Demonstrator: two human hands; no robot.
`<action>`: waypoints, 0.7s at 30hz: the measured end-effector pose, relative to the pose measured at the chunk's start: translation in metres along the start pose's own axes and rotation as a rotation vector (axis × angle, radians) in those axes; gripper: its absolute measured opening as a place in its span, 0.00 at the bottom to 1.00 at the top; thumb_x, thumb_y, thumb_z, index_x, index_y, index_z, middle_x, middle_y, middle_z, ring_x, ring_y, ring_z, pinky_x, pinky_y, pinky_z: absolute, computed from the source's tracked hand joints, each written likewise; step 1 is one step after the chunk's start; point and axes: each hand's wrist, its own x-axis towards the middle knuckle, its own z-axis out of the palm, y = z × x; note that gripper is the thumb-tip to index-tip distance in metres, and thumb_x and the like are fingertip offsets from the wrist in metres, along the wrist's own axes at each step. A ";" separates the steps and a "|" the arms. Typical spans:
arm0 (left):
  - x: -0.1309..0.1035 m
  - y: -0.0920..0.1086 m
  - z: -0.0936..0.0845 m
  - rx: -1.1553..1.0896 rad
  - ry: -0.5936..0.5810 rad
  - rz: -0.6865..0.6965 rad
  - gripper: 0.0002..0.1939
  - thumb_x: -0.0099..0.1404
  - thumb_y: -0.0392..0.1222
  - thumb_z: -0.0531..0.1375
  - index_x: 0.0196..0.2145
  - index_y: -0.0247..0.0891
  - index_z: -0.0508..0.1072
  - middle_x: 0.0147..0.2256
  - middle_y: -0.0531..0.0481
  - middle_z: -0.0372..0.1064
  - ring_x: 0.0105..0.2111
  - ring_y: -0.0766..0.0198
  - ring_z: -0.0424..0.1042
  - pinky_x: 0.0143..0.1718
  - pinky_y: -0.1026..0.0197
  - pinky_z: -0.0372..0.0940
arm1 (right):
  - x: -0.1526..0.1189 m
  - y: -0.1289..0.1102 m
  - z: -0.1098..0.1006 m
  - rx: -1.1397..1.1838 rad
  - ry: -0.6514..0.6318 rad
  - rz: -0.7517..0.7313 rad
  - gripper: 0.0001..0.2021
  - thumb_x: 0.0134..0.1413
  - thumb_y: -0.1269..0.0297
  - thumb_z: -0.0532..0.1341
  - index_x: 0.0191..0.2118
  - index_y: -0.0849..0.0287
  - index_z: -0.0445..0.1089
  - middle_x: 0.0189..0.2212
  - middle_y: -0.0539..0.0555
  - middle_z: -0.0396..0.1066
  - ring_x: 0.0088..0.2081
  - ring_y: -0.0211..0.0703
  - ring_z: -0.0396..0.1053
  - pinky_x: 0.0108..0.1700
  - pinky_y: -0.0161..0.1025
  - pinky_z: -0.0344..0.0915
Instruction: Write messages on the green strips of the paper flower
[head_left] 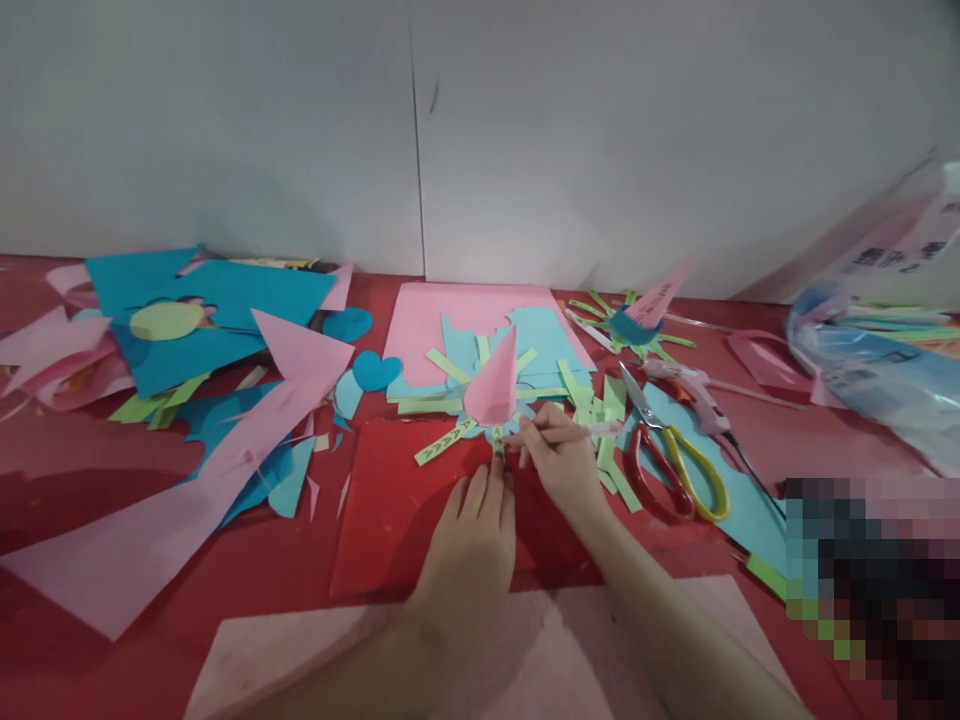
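A pink paper cone [493, 385] stands on a light-blue paper base, with green strips reaching out around it. Letter-like marks show on the front-left green strip [442, 443]. My left hand [480, 520] lies palm down with fingers stretched out, its fingertips at the front green strip [498, 437]. In my right hand [559, 455] is a slim pen [581, 432], its tip end close to that same strip, just right of my left fingertips. Beneath the work is a red board [390, 510].
Scissors [664, 440] with red and yellow handles and a glue gun [694, 390] lie at the right. Another cone craft [637, 322] stands behind them. Paper scraps [225, 450] cover the left side. A plastic bag [877, 370] is at the far right.
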 end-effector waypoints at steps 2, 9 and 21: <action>0.000 0.000 -0.001 -0.017 -0.002 0.003 0.23 0.58 0.28 0.45 0.50 0.26 0.62 0.52 0.38 0.60 0.52 0.53 0.60 0.48 0.53 0.61 | 0.000 0.000 0.000 -0.001 -0.003 -0.002 0.13 0.53 0.62 0.55 0.21 0.54 0.53 0.10 0.44 0.59 0.26 0.42 0.72 0.30 0.36 0.66; -0.008 0.012 0.000 -0.020 -0.005 -0.033 0.22 0.58 0.30 0.46 0.50 0.25 0.63 0.52 0.33 0.59 0.51 0.48 0.60 0.48 0.50 0.60 | 0.000 0.000 0.000 0.027 -0.011 0.010 0.13 0.53 0.61 0.55 0.21 0.54 0.53 0.10 0.43 0.59 0.25 0.42 0.71 0.31 0.37 0.67; -0.008 0.014 0.002 0.035 0.067 -0.019 0.19 0.61 0.33 0.45 0.45 0.28 0.69 0.48 0.39 0.65 0.48 0.52 0.64 0.45 0.54 0.63 | -0.005 -0.001 0.002 0.137 0.035 0.034 0.16 0.56 0.55 0.52 0.22 0.58 0.61 0.14 0.47 0.61 0.16 0.34 0.61 0.18 0.32 0.56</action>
